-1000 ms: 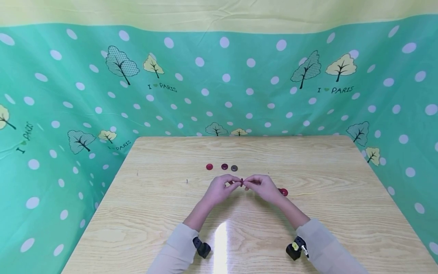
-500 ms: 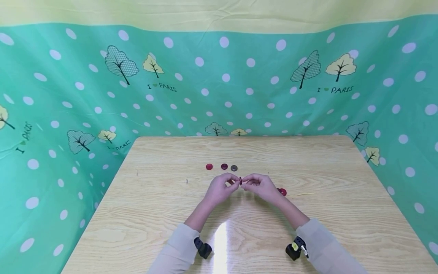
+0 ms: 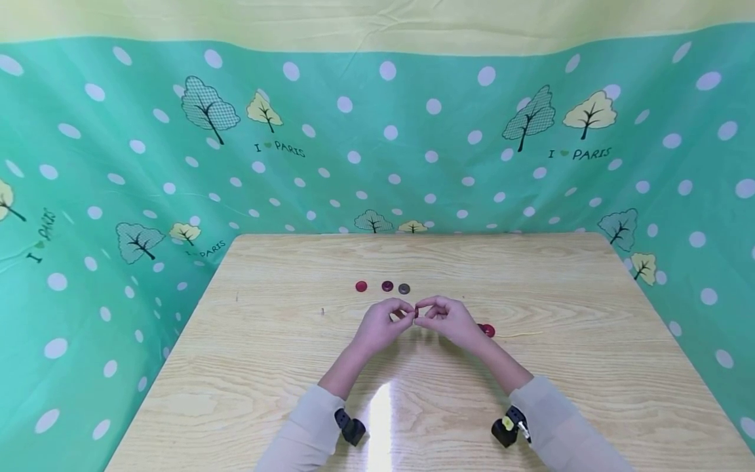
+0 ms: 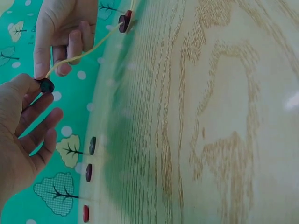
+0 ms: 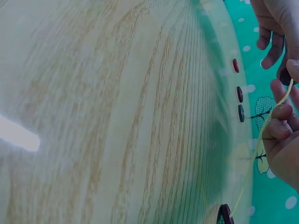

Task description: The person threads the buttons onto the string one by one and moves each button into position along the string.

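My left hand [image 3: 377, 328] pinches a small dark red button [image 4: 46, 85], held on edge above the table. Opposite it, my right hand [image 3: 454, 323] has its thumb and index fingertip at the button's rim, one above the other, with the other fingers curled. A yellow string [image 4: 96, 46] runs from the button past my right fingers to a pair of red buttons [image 3: 488, 330] lying together beside my right wrist. The button's hole is hidden by the fingers.
Beyond my hands, a red button [image 3: 361, 286], a maroon button [image 3: 387, 286] and a grey button [image 3: 404, 288] lie in a row on the wooden table [image 3: 265, 367]. Yellow string [image 3: 522, 334] trails to the right. A green patterned curtain [image 3: 330, 151] surrounds the table's back and sides.
My right fingertips have shifted from the button's right side to its upper and lower rim, spreading apart. My left hand stays nearly in place with the button. The buttons on the table have not moved.
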The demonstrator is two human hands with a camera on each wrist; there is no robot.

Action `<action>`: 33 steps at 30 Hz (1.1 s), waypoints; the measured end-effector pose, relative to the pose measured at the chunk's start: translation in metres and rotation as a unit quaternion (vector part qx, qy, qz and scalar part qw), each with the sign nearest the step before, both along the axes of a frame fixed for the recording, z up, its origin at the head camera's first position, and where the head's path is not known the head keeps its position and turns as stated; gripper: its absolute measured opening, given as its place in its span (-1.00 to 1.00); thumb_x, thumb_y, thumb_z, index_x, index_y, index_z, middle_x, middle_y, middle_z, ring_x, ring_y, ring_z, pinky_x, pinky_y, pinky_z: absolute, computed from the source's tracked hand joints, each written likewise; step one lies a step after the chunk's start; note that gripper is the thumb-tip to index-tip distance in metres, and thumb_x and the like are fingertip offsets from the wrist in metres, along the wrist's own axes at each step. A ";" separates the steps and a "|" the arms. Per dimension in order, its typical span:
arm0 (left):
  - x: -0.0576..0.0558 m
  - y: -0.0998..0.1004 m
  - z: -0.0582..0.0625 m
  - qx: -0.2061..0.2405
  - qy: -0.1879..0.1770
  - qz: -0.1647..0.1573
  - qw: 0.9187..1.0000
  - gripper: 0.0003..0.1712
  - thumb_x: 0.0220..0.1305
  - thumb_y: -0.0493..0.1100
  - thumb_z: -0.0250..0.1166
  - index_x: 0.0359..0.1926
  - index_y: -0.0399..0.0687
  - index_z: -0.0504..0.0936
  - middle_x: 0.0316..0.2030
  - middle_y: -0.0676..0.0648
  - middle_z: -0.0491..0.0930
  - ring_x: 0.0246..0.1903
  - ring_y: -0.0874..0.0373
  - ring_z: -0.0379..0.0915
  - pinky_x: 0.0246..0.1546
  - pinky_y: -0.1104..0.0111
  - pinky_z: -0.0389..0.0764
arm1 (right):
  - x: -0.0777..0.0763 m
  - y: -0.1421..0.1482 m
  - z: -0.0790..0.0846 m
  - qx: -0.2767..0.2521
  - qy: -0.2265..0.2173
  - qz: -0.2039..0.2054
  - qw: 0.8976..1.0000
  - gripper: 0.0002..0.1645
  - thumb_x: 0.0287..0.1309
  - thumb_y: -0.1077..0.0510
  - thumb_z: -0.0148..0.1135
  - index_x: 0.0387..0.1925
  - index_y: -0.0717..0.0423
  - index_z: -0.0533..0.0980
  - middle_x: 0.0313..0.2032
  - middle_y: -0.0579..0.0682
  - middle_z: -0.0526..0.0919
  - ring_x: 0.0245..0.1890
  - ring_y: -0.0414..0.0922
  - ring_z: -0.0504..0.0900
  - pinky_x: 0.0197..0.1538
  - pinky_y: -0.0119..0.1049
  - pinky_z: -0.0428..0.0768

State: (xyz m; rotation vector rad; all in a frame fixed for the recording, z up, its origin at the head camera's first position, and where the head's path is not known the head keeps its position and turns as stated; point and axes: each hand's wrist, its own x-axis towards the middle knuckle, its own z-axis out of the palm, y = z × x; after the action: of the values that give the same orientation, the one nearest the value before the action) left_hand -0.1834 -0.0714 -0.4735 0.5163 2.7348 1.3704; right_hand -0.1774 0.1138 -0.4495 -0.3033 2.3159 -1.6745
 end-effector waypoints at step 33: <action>-0.001 -0.007 -0.003 0.002 0.018 0.006 1.000 -0.88 0.22 -0.11 0.23 -0.27 0.01 0.65 -0.25 0.05 0.65 -0.27 0.21 0.54 -0.33 0.50 0.54 | -0.013 0.017 -0.038 0.095 0.085 0.000 0.992 -0.57 -0.05 -0.06 0.41 -0.13 0.04 0.61 -0.42 -0.03 0.47 -0.54 -0.21 0.30 -0.53 -0.45 0.31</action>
State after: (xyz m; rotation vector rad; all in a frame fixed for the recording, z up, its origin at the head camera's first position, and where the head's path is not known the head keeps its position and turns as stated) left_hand -0.1843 -0.0781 -0.4764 0.5297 2.7683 1.3826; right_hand -0.1901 0.1304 -0.4878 -0.4215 2.5767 -1.4637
